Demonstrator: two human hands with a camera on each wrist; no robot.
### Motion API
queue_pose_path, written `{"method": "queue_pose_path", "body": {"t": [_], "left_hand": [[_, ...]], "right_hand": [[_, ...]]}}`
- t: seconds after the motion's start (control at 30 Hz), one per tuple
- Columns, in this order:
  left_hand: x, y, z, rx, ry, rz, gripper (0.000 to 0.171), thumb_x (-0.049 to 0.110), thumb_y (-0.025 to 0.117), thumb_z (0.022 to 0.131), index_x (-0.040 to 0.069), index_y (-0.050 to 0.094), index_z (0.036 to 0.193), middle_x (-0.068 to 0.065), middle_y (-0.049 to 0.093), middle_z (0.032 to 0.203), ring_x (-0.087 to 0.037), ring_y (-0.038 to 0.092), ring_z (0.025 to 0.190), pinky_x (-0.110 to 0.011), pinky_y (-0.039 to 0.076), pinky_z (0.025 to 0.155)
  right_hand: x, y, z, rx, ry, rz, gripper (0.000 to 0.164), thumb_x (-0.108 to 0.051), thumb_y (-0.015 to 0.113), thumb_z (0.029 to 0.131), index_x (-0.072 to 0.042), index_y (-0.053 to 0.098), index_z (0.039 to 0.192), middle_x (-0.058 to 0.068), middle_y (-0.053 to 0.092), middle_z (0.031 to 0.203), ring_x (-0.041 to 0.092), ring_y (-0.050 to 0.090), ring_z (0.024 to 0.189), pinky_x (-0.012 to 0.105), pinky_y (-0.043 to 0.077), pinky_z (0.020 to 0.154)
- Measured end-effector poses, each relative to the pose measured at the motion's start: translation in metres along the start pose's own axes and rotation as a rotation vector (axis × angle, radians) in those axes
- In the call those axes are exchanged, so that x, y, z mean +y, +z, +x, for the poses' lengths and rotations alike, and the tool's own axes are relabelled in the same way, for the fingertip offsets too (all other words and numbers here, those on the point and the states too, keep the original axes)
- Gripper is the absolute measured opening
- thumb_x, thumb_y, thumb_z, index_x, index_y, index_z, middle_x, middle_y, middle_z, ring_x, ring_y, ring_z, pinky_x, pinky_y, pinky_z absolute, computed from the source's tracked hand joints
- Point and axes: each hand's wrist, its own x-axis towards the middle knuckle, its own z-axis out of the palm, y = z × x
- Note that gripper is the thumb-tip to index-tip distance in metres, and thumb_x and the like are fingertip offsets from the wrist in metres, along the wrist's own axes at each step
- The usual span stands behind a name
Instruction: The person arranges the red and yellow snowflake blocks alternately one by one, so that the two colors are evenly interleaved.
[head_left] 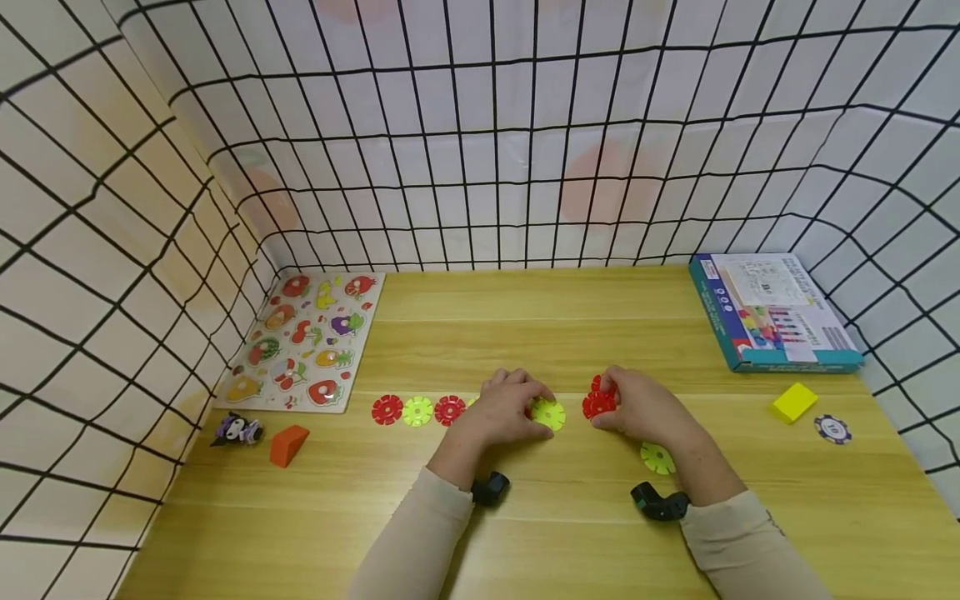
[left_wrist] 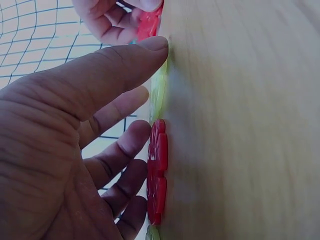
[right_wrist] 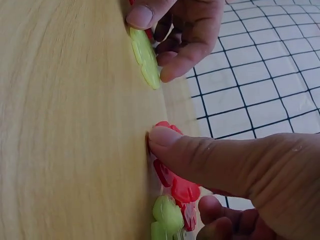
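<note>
My left hand (head_left: 506,412) is low over the table, with its thumb and forefinger at opposite edges of a yellow-green notched plastic disc (head_left: 551,415). The other left fingers lie over a row of such discs; a red disc (left_wrist: 157,172) shows beneath them in the left wrist view. To the right, my right hand (head_left: 641,404) pinches a red notched disc (head_left: 597,406) between thumb and fingers. More red (right_wrist: 189,215) shows behind it in the right wrist view. A loose yellow-green disc (head_left: 657,458) lies below the right palm, near the wrist.
Left of my hands, the row continues with a red disc (head_left: 387,410). Farther left are a fruit puzzle board (head_left: 360,333), a small figurine (head_left: 237,429) and an orange block (head_left: 288,446). At right lie a box (head_left: 780,312), a yellow block (head_left: 794,403) and a poker chip (head_left: 833,429). Black-grid walls enclose the table.
</note>
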Motion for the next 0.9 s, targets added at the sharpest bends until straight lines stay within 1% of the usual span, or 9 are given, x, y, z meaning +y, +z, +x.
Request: {"method": "queue_pose_path", "body": {"t": [0.17,0.23,0.33,0.47,0.6,0.77,0.9], "left_hand": [[-0.001,0.001,0.0,0.009,0.006,0.011,0.044,0.043,0.076,0.072,0.031,0.062,0.112,0.009,0.05,0.104,-0.011,0.034,0.093,-0.032,0.028,0.079],[-0.001,0.001,0.0,0.008,0.005,0.019,0.044,0.044,0.075,0.073,0.03,0.062,0.112,0.009,0.05,0.105,-0.012,0.035,0.093,-0.032,0.028,0.079],[0.0,0.001,0.0,0.003,0.001,0.03,0.044,0.044,0.075,0.073,0.03,0.062,0.113,0.009,0.05,0.105,-0.012,0.035,0.094,-0.032,0.028,0.079],[0.0,0.001,0.001,-0.001,-0.001,0.037,0.045,0.045,0.074,0.073,0.03,0.062,0.113,0.009,0.05,0.104,-0.012,0.035,0.093,-0.032,0.028,0.08],[-0.001,0.001,0.001,-0.002,-0.003,0.038,0.044,0.045,0.074,0.073,0.031,0.062,0.113,0.01,0.05,0.103,-0.011,0.034,0.092,-0.031,0.028,0.079],[-0.001,0.001,0.001,-0.002,-0.004,0.033,0.044,0.045,0.075,0.073,0.031,0.062,0.113,0.01,0.05,0.104,-0.011,0.034,0.092,-0.032,0.028,0.079],[0.0,0.001,0.001,-0.002,-0.004,0.026,0.044,0.044,0.075,0.073,0.03,0.062,0.113,0.01,0.05,0.103,-0.012,0.035,0.092,-0.032,0.028,0.08]], "right_hand": [[-0.001,-0.001,-0.002,0.015,-0.026,0.066,0.032,-0.027,0.076,0.076,-0.012,0.052,0.092,0.003,0.048,0.072,0.019,0.045,0.063,0.033,0.038,0.057],[-0.003,-0.001,-0.003,0.019,-0.034,0.09,0.026,-0.024,0.074,0.079,-0.014,0.053,0.092,0.003,0.048,0.072,0.018,0.045,0.062,0.032,0.038,0.056],[-0.006,0.0,-0.003,0.017,-0.048,0.125,0.021,-0.022,0.072,0.081,-0.016,0.056,0.092,0.002,0.049,0.072,0.018,0.045,0.062,0.032,0.039,0.055],[-0.009,0.004,-0.002,0.005,-0.068,0.149,0.018,-0.022,0.071,0.082,-0.016,0.057,0.092,0.001,0.05,0.071,0.017,0.046,0.061,0.031,0.039,0.055],[-0.01,0.009,0.0,0.021,-0.077,0.117,0.017,-0.023,0.071,0.082,-0.016,0.058,0.091,0.0,0.05,0.069,0.016,0.045,0.059,0.031,0.038,0.055],[-0.011,0.013,0.003,0.065,-0.055,0.052,0.019,-0.026,0.072,0.08,-0.017,0.057,0.088,-0.002,0.05,0.066,0.015,0.045,0.058,0.031,0.036,0.054],[-0.011,0.016,0.005,0.073,-0.024,-0.004,0.022,-0.03,0.072,0.08,-0.016,0.056,0.088,-0.001,0.048,0.064,0.016,0.044,0.057,0.031,0.035,0.053]]}}
